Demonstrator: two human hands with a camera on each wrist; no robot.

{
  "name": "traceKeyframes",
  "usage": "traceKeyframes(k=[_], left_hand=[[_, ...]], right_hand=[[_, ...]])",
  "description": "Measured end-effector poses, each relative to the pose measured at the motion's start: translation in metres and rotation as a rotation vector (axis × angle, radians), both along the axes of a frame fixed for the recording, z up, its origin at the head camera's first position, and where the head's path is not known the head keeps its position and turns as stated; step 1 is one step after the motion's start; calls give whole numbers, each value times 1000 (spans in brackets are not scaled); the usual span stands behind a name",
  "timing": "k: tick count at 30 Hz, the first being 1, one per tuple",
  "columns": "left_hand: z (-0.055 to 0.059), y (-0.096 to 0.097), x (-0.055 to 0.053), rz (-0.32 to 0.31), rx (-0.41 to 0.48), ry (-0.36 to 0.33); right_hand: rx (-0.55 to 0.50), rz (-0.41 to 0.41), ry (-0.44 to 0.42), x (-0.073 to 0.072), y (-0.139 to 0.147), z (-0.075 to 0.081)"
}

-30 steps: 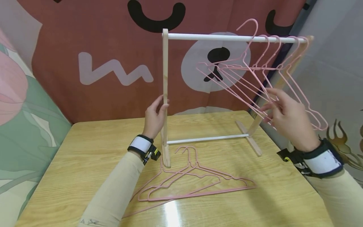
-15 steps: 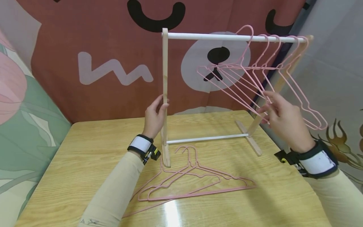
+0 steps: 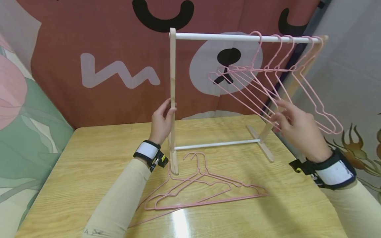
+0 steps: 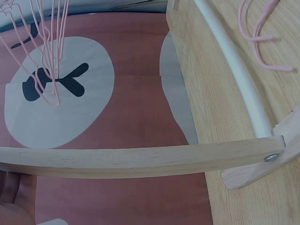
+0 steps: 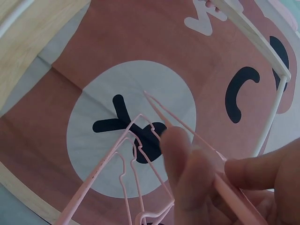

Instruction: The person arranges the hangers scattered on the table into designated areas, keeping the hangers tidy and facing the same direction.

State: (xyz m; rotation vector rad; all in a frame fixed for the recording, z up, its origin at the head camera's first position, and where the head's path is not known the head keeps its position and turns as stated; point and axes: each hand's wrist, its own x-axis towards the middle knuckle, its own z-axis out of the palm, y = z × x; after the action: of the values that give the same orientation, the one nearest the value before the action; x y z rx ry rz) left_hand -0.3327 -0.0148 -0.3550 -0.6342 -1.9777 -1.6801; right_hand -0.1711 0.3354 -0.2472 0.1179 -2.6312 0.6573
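Observation:
A small clothes rack with wooden posts and a white top rail (image 3: 214, 37) stands on the table. My left hand (image 3: 161, 123) grips its left post (image 3: 172, 72) about halfway up; part of that hand (image 4: 14, 201) shows at the left wrist view's corner. Several pink hangers (image 3: 316, 96) hang toward the rail's right end. Leftmost among them is a pink hanger (image 3: 257, 51) whose hook sits over the rail. My right hand (image 3: 300, 130) pinches this hanger near its close lower corner, and the right wrist view shows its pink bar (image 5: 239, 201) between thumb and fingers.
Several more pink hangers (image 3: 208, 203) lie overlapped on the wooden table (image 3: 98, 168), in front of the rack's left foot (image 3: 174, 162). A lower white bar (image 3: 217, 144) joins the rack's feet. Behind hangs a printed cloth (image 3: 125, 105), and a grey wall (image 3: 357, 82) is at the right.
The hanger in my right hand has come down, its hook going from above the rail to resting over it. My right hand has moved slightly left and down. The left hand stays put.

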Motion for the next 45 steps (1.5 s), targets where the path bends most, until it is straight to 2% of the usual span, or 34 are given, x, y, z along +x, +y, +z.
traceKeyframes(k=[5, 18, 25, 35, 42, 45], left_hand=[[1, 0, 1, -4, 2, -17], [-1, 0, -1, 1, -7, -14], [-1, 0, -2, -8, 2, -1], [-2, 0, -2, -14, 3, -6], [-1, 1, -1, -3, 6, -10], [-1, 1, -1, -2, 4, -9]], right_hand=[[17, 4, -51, 0, 1, -1], [53, 75, -60, -3, 4, -7], [60, 67, -74, -4, 1, -12], [113, 91, -10, -9, 1, -21], [89, 83, -66, -9, 2, -28], [93, 79, -62, -7, 4, -33]])
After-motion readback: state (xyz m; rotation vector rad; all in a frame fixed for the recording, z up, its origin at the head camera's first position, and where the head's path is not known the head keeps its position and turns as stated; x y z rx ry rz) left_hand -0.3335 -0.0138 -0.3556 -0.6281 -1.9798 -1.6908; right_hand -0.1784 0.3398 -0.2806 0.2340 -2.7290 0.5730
